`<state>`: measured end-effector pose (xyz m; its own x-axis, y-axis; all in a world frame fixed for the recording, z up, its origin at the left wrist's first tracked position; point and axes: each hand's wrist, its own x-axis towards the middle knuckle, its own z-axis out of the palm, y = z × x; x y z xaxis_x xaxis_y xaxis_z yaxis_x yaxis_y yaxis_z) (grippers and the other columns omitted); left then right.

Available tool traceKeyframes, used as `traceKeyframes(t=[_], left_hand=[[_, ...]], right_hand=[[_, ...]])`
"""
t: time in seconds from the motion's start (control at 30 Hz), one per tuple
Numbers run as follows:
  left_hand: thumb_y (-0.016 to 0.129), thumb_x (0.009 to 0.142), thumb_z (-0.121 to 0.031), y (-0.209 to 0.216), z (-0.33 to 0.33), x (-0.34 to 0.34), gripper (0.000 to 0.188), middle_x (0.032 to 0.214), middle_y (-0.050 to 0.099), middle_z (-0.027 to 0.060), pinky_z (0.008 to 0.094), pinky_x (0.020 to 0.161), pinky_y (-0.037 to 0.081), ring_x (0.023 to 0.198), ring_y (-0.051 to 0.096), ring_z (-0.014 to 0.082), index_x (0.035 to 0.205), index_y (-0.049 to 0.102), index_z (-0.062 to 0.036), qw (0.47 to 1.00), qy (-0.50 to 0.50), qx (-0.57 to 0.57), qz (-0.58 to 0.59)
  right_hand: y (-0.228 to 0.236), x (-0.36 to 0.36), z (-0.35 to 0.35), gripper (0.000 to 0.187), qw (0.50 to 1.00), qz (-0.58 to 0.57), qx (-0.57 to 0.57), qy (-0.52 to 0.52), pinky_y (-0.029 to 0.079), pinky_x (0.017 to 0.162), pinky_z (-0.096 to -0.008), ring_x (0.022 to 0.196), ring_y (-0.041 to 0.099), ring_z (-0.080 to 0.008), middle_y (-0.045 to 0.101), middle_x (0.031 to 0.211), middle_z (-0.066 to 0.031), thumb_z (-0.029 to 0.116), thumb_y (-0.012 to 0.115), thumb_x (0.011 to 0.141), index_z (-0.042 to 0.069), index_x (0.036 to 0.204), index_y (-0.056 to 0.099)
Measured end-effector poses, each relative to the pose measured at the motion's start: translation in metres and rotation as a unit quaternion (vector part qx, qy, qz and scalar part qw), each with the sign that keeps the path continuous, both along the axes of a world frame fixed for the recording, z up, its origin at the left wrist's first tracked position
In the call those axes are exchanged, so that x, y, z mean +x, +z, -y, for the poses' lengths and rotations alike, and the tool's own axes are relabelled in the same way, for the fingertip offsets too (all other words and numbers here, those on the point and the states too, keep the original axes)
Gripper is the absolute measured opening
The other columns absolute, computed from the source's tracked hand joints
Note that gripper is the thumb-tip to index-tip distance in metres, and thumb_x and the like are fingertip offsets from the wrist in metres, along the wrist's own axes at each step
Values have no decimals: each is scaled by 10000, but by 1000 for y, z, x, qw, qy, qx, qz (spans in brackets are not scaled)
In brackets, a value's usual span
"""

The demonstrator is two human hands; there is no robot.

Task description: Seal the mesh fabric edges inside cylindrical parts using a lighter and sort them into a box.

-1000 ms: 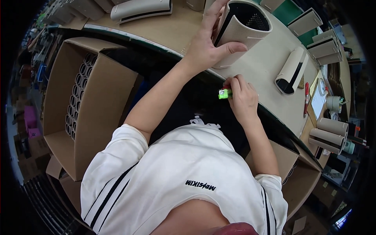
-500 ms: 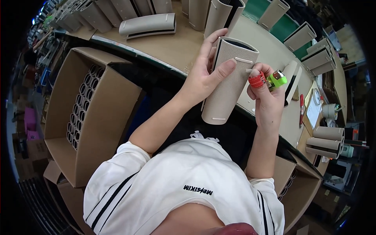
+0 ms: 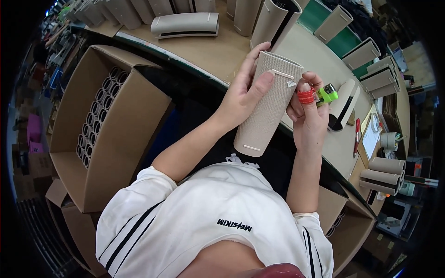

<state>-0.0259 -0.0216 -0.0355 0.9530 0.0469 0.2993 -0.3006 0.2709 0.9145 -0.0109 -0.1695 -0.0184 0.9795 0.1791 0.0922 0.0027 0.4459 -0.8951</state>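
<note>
My left hand (image 3: 241,99) is closed around a beige, woven-textured, tapered sleeve (image 3: 266,111), with the thumb across its front and the fingers behind. The sleeve tilts over my lap. A raised pale strip (image 3: 282,74) crosses its upper end, and a similar strip (image 3: 251,148) lies near its bottom. Just below the upper strip is a small whitish scrap (image 3: 291,84). Close to the sleeve's right side, my right hand (image 3: 309,123) is curled around a green lighter (image 3: 329,94) with a metal top. Red tape (image 3: 306,96) wraps a digit of that hand.
On the table (image 3: 218,51) lies another sleeve (image 3: 185,25), and several stand along the far edge. An open carton (image 3: 120,139) of upright tubes is at left; a second carton (image 3: 354,231) sits lower right. A red pen (image 3: 357,136) lies beside papers (image 3: 371,132).
My right fingertips have drawn slightly away from the sleeve, and the whitish scrap now shows against its surface. The sleeve's lower end has shifted a little down. The view has turned slightly.
</note>
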Motion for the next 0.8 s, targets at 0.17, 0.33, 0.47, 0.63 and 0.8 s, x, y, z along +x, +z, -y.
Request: traceKeyframes(t=[0.17, 0.33, 0.47, 0.63, 0.8], left_hand=[[669, 873, -349, -7, -20, -17, 718, 1278, 497, 192, 379, 941, 432, 1108, 529, 296, 1436, 278, -133, 998, 44, 38, -8], [680, 823, -279, -22, -78, -65, 637, 1253, 493, 148, 387, 958, 407, 1126, 500, 257, 1361, 370, -136, 984, 172, 34, -16], [643, 824, -389, -23, -140, -150, 621, 1167, 494, 136, 411, 901, 433, 1011, 510, 226, 1305, 394, -84, 914, 399, -69, -27], [549, 905, -572, -69, -223, -377, 725, 1136, 597, 199, 420, 815, 552, 971, 636, 267, 1310, 427, 17, 621, 764, -170, 41], [637, 780, -410, -109, -206, -548, 621, 1232, 559, 212, 633, 848, 465, 1063, 584, 404, 1264, 482, -53, 188, 888, -403, 115]], right_hand=[[-7, -2, -27, 294, 997, 31, -69, 27, 357, 528, -137, 654, 458, -27, 521, 893, 12, 10, 629, 858, 73, 1124, 522], [-21, -7, -53, 268, 946, -40, 58, 317, 273, 456, -156, 566, 379, -28, 486, 853, 3, 78, 598, 903, 76, 1155, 505], [-32, -13, -52, 346, 939, 35, -3, 343, 270, 468, -157, 562, 356, -34, 489, 881, -19, 145, 550, 958, 51, 1280, 468], [-35, -18, -51, 262, 921, 44, -54, 383, 278, 469, -150, 559, 375, -32, 483, 833, -1, 210, 530, 983, 64, 1194, 481], [-39, -15, -31, 260, 922, 71, -67, 375, 281, 468, -150, 556, 374, -30, 468, 812, 3, 221, 530, 989, 65, 1191, 480]])
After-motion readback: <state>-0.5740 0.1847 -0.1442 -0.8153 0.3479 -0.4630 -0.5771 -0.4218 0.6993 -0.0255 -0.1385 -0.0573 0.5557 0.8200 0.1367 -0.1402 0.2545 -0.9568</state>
